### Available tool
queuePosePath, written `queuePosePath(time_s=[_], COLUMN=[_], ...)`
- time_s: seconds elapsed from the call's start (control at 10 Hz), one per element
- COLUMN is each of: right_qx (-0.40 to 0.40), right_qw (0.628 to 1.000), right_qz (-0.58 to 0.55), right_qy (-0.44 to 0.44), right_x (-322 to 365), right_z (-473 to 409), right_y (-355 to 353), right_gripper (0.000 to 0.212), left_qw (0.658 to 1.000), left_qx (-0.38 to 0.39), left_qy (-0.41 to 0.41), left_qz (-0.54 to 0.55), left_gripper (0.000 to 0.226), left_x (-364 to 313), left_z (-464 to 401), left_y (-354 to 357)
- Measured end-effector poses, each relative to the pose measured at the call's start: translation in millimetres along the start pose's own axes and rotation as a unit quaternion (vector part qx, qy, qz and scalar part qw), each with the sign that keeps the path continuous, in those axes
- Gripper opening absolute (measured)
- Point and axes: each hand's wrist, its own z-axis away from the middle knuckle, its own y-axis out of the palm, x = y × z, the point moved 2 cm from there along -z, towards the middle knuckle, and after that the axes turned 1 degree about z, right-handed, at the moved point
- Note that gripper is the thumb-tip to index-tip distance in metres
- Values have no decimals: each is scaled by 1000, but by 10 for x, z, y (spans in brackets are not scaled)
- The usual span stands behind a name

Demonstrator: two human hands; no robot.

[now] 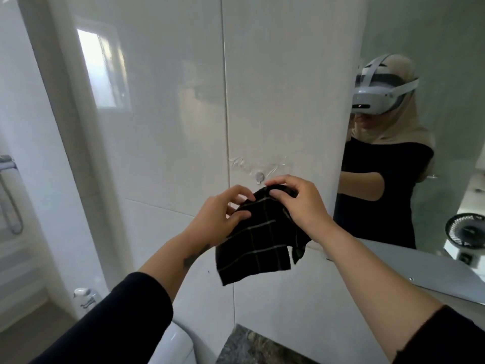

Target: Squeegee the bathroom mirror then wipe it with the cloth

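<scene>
A black cloth with thin light grid lines hangs in front of the white tiled wall. My left hand pinches its upper left edge. My right hand grips its top fold, just below a small wall hook. The bathroom mirror fills the right side, its bottom edge running down to the right. It reflects a person in a black top with a headset on. No squeegee is in view.
A dark stone counter corner lies at the bottom middle, with a white toilet lid to its left. A black fan shows in the mirror. A chrome shower fitting hangs at the far left.
</scene>
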Motion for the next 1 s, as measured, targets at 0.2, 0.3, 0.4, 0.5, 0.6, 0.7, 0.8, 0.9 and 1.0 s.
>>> queuePosePath(time_s=[0.2, 0.3, 0.4, 0.5, 0.6, 0.7, 0.8, 0.9, 1.0], right_qx=[-90, -104, -123, -162, -198, -210, -194, -132, -69], right_qw=[939, 898, 859, 861, 888, 937, 955, 962, 957], right_qz=[313, 398, 460, 445, 386, 275, 226, 234, 276], right_qy=[-109, -156, -189, -186, -152, -39, 22, 44, 59], right_x=[-98, -125, -278, -463, -546, -541, -563, -506, -571], right_z=[-290, -466, -508, -421, -261, -164, -95, -47, 368], right_y=[92, 218, 340, 379, 450, 546, 606, 559, 426], right_gripper=[19, 18, 10, 16, 18, 25, 29, 40, 58], left_qw=[988, 980, 976, 972, 972, 976, 983, 991, 984], left_qx=[-151, -196, -214, -232, -233, -208, -166, -116, -159], left_qy=[-5, 17, 28, 39, 28, -16, -42, -60, -63], left_qz=[9, -24, -21, 3, 13, 64, 62, 39, -46], left_gripper=[32, 31, 32, 32, 35, 39, 45, 51, 55], left_x=[261, 360, 488, 602, 690, 703, 612, 545, 616], left_z=[-467, -700, -776, -759, -738, -726, -612, -533, -219], left_y=[70, 116, 217, 314, 404, 452, 464, 407, 510])
